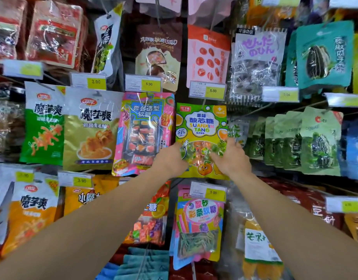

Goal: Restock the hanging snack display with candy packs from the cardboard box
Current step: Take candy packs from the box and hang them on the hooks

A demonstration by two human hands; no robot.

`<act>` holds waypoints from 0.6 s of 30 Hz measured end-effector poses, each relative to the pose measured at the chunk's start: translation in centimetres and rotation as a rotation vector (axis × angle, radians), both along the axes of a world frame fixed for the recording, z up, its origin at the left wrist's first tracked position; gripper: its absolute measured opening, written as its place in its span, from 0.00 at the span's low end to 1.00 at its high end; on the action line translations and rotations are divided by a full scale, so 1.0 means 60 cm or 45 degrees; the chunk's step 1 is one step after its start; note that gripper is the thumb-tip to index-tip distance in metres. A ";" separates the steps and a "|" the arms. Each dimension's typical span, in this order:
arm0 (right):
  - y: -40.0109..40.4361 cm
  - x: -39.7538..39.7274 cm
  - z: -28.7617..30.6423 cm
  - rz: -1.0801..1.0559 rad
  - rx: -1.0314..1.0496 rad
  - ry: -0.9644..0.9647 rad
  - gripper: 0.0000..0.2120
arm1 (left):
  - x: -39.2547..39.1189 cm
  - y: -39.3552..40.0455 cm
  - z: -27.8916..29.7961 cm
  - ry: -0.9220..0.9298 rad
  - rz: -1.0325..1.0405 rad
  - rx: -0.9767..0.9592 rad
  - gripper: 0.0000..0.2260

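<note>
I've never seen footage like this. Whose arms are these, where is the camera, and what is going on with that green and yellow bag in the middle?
There is no machine here: these are a person's two bare arms. The single picture comes from a wide-angle camera worn on the person's head, looking forward and down, so the arms reach in from the bottom edge.

In front is a shop display of snack bags hanging on pegs, with yellow price tags between the rows. The left hand and the right hand both hold the lower part of the green and yellow candy pack, one at each side. To its left hangs a pink sushi-candy pack. Whether the held pack is already on its peg I cannot tell. No cardboard box is in view.
</note>
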State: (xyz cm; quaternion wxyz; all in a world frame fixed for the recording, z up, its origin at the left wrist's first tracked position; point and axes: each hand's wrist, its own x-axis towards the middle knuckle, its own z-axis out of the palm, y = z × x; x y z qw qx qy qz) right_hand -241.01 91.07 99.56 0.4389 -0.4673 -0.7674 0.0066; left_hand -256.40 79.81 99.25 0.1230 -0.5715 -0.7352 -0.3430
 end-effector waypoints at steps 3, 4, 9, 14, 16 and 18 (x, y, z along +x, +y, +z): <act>0.001 -0.004 -0.017 -0.013 -0.009 -0.024 0.33 | 0.004 -0.001 -0.015 -0.004 -0.054 -0.063 0.25; 0.001 -0.005 -0.023 -0.018 -0.009 -0.030 0.34 | 0.005 -0.003 -0.019 -0.003 -0.069 -0.072 0.25; -0.010 -0.003 -0.034 -0.030 -0.030 -0.064 0.31 | 0.011 -0.018 -0.024 0.036 -0.124 -0.050 0.25; -0.023 0.004 -0.034 -0.041 -0.016 -0.119 0.31 | 0.009 -0.028 -0.029 0.026 -0.151 0.053 0.24; -0.034 0.007 -0.038 -0.024 -0.013 -0.116 0.31 | 0.006 -0.035 -0.037 0.001 -0.176 0.096 0.25; -0.050 0.005 -0.045 0.018 0.018 -0.104 0.30 | 0.002 -0.044 -0.047 -0.027 -0.189 0.161 0.23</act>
